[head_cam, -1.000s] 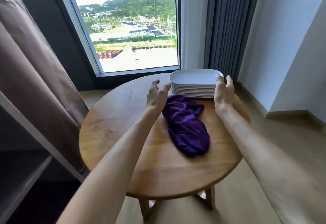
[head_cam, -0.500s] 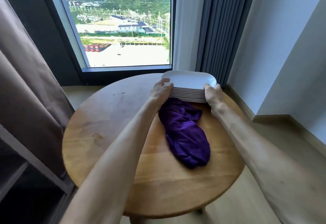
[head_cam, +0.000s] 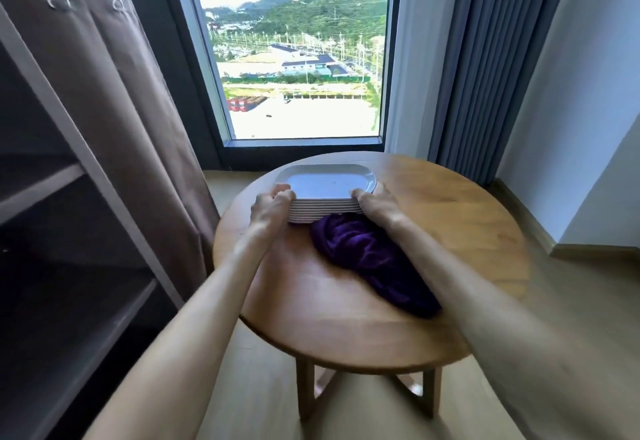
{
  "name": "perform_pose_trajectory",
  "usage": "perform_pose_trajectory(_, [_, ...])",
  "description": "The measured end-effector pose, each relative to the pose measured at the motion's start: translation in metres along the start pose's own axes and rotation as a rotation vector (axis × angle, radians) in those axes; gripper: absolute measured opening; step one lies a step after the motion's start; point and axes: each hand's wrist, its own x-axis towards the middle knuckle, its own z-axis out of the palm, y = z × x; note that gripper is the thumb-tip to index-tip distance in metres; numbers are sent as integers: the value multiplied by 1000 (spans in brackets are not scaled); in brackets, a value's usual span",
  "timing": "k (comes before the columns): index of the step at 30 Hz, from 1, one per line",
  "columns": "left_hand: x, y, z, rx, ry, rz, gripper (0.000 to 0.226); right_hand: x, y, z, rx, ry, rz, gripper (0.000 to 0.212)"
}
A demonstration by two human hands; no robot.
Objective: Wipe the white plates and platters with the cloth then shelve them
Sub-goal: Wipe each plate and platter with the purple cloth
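A stack of several white rectangular platters (head_cam: 327, 185) sits on the far left part of a round wooden table (head_cam: 450, 225). My left hand (head_cam: 272, 207) grips the stack's near left corner, thumb on the top rim. My right hand (head_cam: 375, 202) grips its near right corner the same way. A crumpled purple cloth (head_cam: 367, 256) lies on the table just in front of the stack, partly under my right forearm.
A dark shelving unit (head_cam: 52, 218) with a pulled-back brown fabric cover (head_cam: 114, 121) stands at the left. Behind the table are a tall window (head_cam: 298, 59) and grey curtains (head_cam: 485, 65). White walls close in on the right. Wooden floor surrounds the table.
Both hands went from open in front of the stack to gripping its two near corners. The stack now sits further left on the table, and the view has swung left toward the shelves.
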Motion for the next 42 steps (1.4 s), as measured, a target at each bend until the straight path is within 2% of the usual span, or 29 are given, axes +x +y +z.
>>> perform_pose_trajectory(4, [-22, 0, -20, 103, 145, 24, 58, -27, -8, 0, -171, -43, 8, 68])
perform_pose_trajectory(8, [-26, 11, -26, 50, 210, -105, 32, -68, -12, -11, -455, -125, 8, 80])
perform_pose_trajectory(10, [-26, 13, -26, 116, 196, -99, 29, -86, -5, -17, -609, -162, 10, 76])
perform_pose_trajectory(12, [-26, 17, -24, 190, 213, -118, 23, -94, 3, -26, -618, -129, -11, 66])
perform_pose_trajectory(15, [-29, 30, -23, 262, 283, -137, 13, -95, 15, -38, -435, 56, -23, 26])
perform_pose_trajectory(16, [-31, 36, -23, 261, 316, -130, 12, -95, 18, -41, -369, 125, -5, 20])
perform_pose_trajectory(20, [-35, 54, -28, 184, 344, -117, 20, -98, 30, -37, -47, 385, 73, 38])
perform_pose_trajectory(21, [-37, 59, -30, 91, 334, -134, 21, -98, 31, -36, 69, 452, 100, 41])
perform_pose_trajectory(23, [-47, 72, -31, -149, 291, -204, 10, -99, 29, -40, 321, 557, 177, 47])
perform_pose_trajectory(27, [-74, 87, -33, -499, 140, -338, 8, -104, 22, -60, 729, 645, 265, 51])
perform_pose_trajectory(32, [-107, 79, -21, -741, 105, -342, 36, -111, -3, -82, 816, 574, 138, 33])
perform_pose_trajectory(37, [-140, 89, -6, -946, 143, -256, 15, -129, -40, -84, 819, 345, -103, 26])
perform_pose_trajectory(40, [-155, 82, 8, -1130, 119, -236, 14, -141, -54, -75, 550, 208, -282, 16])
perform_pose_trajectory(42, [-160, 72, 16, -1179, 109, -194, 23, -145, -48, -62, 287, 137, -379, 29])
